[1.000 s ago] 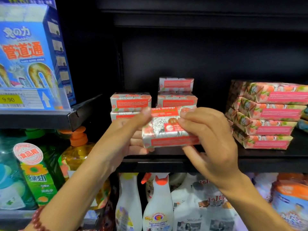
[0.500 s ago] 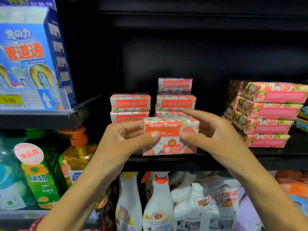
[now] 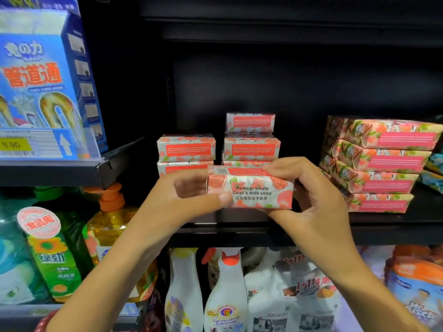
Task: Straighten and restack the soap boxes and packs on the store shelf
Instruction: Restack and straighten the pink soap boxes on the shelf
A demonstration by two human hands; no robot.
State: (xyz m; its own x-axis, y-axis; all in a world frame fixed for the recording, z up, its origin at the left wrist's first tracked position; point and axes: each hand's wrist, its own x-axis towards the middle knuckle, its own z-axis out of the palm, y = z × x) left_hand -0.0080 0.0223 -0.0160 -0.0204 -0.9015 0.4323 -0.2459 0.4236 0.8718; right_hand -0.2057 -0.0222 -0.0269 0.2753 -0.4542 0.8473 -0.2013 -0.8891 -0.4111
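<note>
Soap box (image 3: 263, 184) hung just before the shelf (image 3: 235, 234) edge, in front of the stacked boxes (image 3: 187, 148); we gripped it, left hand (image 3: 182, 201) and right hand (image 3: 318, 207) each curled round one end.

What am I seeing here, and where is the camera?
There is no machine: these are a person's two bare hands, filmed by one wide-angle camera worn on the head, looking forward and down. The left hand and right hand together hold one box of pomegranate goat's milk soap in front of a dark store shelf. Behind it stand two short stacks of matching soap boxes; to the right, four larger soap packs lie in an uneven stack. Spray bottles stand on the shelf below.
</note>
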